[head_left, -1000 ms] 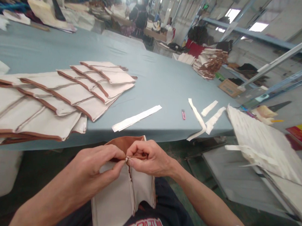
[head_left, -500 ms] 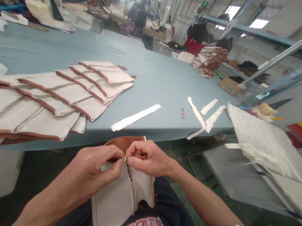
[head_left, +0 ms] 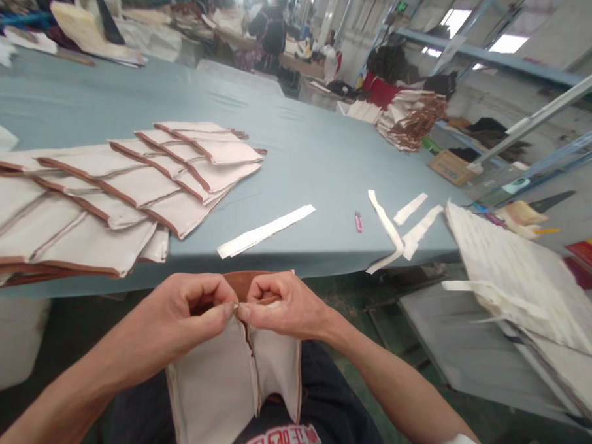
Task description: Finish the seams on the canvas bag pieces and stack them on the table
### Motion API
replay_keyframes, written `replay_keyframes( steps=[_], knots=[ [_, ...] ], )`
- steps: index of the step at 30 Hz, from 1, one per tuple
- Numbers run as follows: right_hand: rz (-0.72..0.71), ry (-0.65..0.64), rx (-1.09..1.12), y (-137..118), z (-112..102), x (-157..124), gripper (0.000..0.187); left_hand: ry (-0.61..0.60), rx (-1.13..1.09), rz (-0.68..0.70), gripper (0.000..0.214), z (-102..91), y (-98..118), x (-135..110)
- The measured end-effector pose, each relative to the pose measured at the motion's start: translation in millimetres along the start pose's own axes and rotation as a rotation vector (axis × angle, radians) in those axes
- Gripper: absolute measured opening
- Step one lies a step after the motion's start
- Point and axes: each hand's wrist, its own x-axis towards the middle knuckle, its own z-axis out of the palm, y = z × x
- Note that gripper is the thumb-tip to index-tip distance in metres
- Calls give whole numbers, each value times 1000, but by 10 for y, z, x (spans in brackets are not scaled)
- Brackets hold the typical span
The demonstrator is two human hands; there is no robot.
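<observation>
My left hand (head_left: 192,311) and my right hand (head_left: 280,308) meet thumb to thumb below the table edge. Both pinch the top of a cream fabric piece with brown trim (head_left: 219,389) that hangs down over my lap. The fingers of each hand are curled tight on the brown upper edge of the piece. A fanned stack of similar cream pieces with brown edging (head_left: 103,191) lies on the grey-blue table (head_left: 297,143) to the upper left of my hands.
A long white strip (head_left: 264,231), shorter white strips (head_left: 404,227) and a small red lighter (head_left: 359,222) lie near the table's front edge. A white slatted board (head_left: 514,284) leans at the right. Another pile of pieces (head_left: 409,122) sits far right. A person stands far behind.
Both hands have lifted slightly with the fabric piece and closed tighter together at its top edge. The view has shifted a little.
</observation>
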Motion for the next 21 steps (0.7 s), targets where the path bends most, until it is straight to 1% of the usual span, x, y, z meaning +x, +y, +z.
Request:
replay_keyframes(
  steps=[3, 5, 8, 11, 13, 18, 21],
  knots=[
    [-1, 61, -134, -50, 1, -40, 41, -69, -11, -9, 28, -30, -54, -23],
    [-18, 111, -210, -78, 8, -53, 40, -117, -23, -4, 30, -53, -78, -33],
    [-4, 140, -257, -96, 13, -39, 42, -136, -42, -11, 35, -62, -107, -35],
    [26, 105, -252, -83, 7, -10, 41, -101, -50, -21, 40, -33, -150, -40],
    [11, 77, -238, -56, -2, 1, 40, -99, -66, -22, 41, -11, -185, -49],
    [-90, -21, -190, 47, -59, 7, 40, -133, -78, -15, 42, 2, -254, -60],
    [-168, -82, -201, 86, -104, 9, 39, -163, -92, -26, 43, -4, -279, -62]
  ],
)
